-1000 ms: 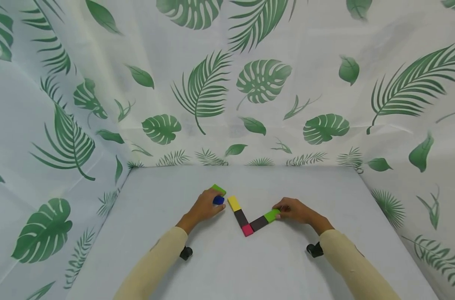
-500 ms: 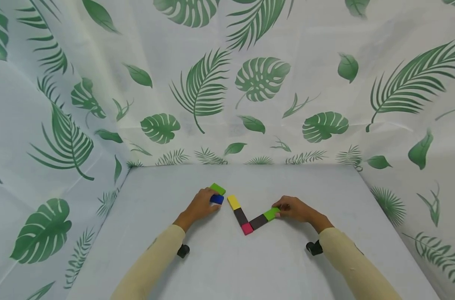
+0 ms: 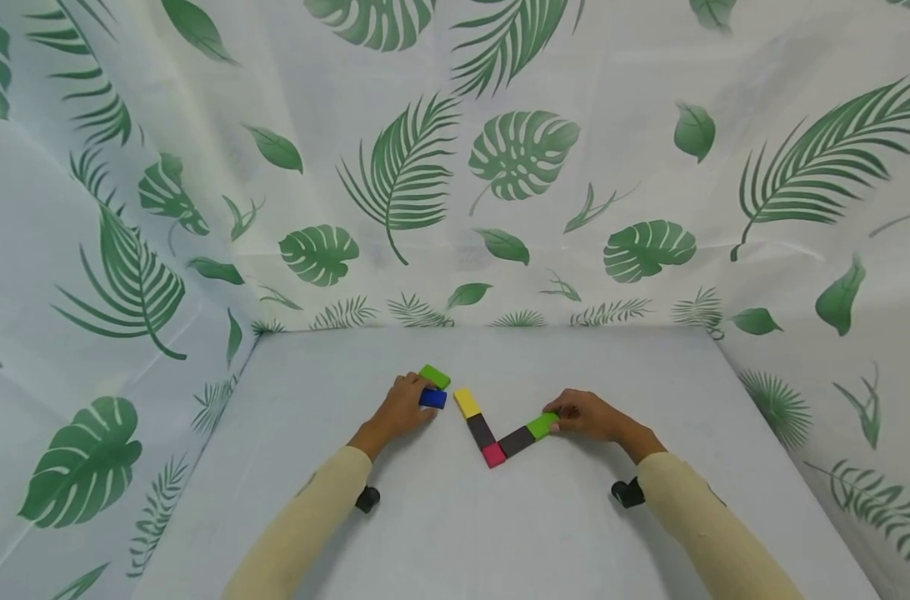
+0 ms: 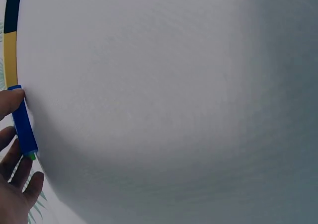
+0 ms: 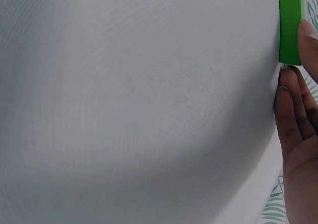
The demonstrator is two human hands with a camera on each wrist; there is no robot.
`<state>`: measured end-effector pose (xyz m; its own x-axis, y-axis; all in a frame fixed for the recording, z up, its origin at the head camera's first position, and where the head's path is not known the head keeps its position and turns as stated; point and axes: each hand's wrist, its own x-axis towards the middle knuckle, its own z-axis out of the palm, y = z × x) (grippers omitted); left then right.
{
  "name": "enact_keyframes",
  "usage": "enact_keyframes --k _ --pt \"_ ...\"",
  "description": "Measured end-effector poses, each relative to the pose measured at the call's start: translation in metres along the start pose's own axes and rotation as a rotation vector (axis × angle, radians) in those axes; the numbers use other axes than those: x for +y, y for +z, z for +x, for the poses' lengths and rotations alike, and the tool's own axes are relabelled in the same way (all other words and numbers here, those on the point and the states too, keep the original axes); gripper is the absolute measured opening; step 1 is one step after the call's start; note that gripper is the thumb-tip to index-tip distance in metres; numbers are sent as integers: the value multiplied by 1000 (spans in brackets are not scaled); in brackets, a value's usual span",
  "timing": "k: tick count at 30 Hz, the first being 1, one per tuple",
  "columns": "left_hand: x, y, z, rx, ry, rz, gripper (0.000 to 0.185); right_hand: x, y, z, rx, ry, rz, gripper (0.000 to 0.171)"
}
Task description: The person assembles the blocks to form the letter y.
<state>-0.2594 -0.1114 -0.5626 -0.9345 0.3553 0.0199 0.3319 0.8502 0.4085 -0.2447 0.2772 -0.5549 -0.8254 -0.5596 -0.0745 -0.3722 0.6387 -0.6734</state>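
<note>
Flat coloured blocks lie in a V on the white table [image 3: 455, 533]: a yellow block [image 3: 467, 402], a dark brown one [image 3: 481, 430], a pink one [image 3: 493, 455] at the corner, another dark brown one [image 3: 517, 441] and a green block [image 3: 542, 426]. My right hand [image 3: 557, 418] pinches the outer end of that green block [image 5: 289, 23] with thumb and fingers [image 5: 293, 100]. My left hand [image 3: 421, 399] holds a blue block [image 3: 433, 398] just left of the yellow one. The blue block [image 4: 24, 122] sits between thumb and fingers [image 4: 15, 169]. A second green block [image 3: 435, 376] lies right behind it.
White cloth printed with green leaves [image 3: 522, 158] walls the table at the back and on both sides. Bare tabletop stretches in front of the blocks and towards the back edge [image 3: 492, 329]. Both forearms wear cream sleeves [image 3: 312, 517].
Almost nothing: my left hand with the blue block has edged slightly left, away from the yellow block. The right hand stays on the green block.
</note>
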Motion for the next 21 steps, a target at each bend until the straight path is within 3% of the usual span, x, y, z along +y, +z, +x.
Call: enact_keyframes --k 15,21 --pt "-6 -4 -6 -108 -51 -61 42 2 8 2 -7 15 2 36" --pt "-8 -7 -2 -145 -69 -84 41 2 5 3 7 34 -19 34"
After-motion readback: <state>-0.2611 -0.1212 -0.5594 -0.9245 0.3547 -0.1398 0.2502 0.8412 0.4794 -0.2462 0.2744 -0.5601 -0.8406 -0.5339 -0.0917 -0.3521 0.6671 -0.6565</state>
